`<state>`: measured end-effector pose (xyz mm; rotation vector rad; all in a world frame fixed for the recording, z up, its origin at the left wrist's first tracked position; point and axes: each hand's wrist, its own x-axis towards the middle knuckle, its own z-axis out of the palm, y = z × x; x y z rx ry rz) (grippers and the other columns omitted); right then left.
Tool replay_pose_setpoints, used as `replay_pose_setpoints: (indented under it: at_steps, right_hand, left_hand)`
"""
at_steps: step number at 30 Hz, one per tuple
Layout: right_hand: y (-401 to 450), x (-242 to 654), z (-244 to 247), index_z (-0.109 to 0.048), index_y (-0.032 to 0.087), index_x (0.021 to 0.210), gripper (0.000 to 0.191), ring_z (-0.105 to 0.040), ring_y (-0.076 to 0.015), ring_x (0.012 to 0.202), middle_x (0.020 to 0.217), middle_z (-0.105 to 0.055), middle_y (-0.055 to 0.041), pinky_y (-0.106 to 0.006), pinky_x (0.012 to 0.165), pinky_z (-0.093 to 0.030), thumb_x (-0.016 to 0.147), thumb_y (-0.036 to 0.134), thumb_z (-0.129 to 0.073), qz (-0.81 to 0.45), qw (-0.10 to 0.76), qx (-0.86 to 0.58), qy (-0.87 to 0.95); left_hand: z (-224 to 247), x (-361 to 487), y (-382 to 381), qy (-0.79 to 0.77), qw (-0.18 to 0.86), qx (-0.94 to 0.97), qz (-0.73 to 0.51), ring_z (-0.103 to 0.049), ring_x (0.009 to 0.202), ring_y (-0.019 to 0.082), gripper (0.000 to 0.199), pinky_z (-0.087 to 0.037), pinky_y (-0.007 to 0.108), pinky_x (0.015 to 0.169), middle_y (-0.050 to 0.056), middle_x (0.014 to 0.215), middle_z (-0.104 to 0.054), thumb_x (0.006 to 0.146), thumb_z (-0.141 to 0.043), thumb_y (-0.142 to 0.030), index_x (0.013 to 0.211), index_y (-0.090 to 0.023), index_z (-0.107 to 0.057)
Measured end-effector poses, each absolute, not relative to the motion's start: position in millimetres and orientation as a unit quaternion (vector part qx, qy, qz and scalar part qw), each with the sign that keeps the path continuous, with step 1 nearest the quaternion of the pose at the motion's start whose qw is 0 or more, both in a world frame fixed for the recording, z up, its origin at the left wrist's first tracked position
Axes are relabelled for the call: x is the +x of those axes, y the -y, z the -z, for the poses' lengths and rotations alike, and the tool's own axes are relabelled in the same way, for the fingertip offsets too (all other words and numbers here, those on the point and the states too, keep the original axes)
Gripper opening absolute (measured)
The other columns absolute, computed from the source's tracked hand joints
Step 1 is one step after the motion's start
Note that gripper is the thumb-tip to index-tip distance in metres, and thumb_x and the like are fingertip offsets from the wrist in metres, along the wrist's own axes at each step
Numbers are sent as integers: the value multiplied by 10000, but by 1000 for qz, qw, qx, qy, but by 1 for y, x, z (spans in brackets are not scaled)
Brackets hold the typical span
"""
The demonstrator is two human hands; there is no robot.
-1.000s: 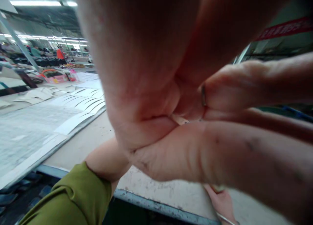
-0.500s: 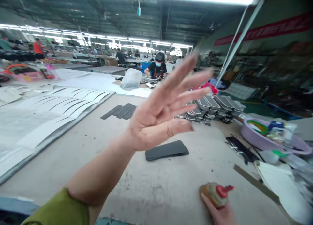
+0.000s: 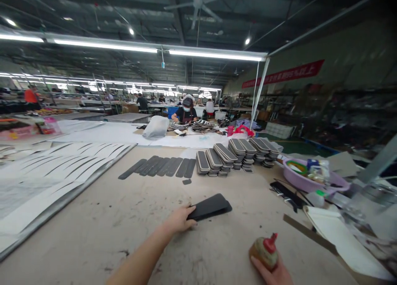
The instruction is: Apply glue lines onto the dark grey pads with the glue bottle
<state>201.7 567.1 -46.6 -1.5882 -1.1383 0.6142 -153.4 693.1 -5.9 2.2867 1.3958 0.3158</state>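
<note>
My left hand [image 3: 180,219] is at the left end of a small stack of dark grey rounded panels [image 3: 211,206]. Its fingers lie over the top panel's end and the thumb is at the near edge, closed on it. The panels rest flat on the table, slightly fanned out. At the lower right, my right hand [image 3: 277,272] is wrapped round a stained squeeze bottle [image 3: 264,252] with a red nozzle pointing up. Beyond the left hand, several similar dark panels [image 3: 158,166] lie in an overlapping row.
Stacks of pale-edged panels [image 3: 223,154] stand at the table's far right. A purple basin [image 3: 297,181] of supplies, a black case [image 3: 287,194] and a brown strip [image 3: 310,234] lie on the right. White sheets [image 3: 62,173] cover the left side. A co-worker [image 3: 186,111] sits across the table.
My left hand has come down from mid-air, where its fingers were spread, and taken hold of the panel's end. The right hand still holds the bottle. The view has tilted upward.
</note>
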Motion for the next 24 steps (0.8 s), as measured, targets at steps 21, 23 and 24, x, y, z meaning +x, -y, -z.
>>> replay_pose_setpoints:
  at_steps: [21,23,24]
  right_hand:
    - [-564,211,39,-521,149,1183,689,-629,-303,938,1025,-662,-94,-419,875,-504,660,538,-744,-296,475,-644,521]
    - [-564,211,40,-517,155,1185,689,-626,-303,949,1035,-660,-96,-419,884,-501,666,550,-738,-298,473,-645,521]
    - [-564,212,41,-513,161,1187,691,-623,-305,957,1041,-658,-97,-426,888,-496,670,562,-731,-295,473,-646,521]
  left_hand:
    - [6,-142,-710,-505,145,838,-147,-627,1040,202,368,-467,284,929,68,1004,-717,947,-410,-369,791,-183,-687]
    - [2,-139,-708,-506,114,839,-163,-608,1076,214,315,-434,334,1000,96,1092,-690,947,-411,-302,851,-170,-681]
    - [-1,-138,-706,-509,97,837,-173,-599,1085,221,306,-420,360,1020,111,1121,-674,952,-397,-280,899,-162,-675]
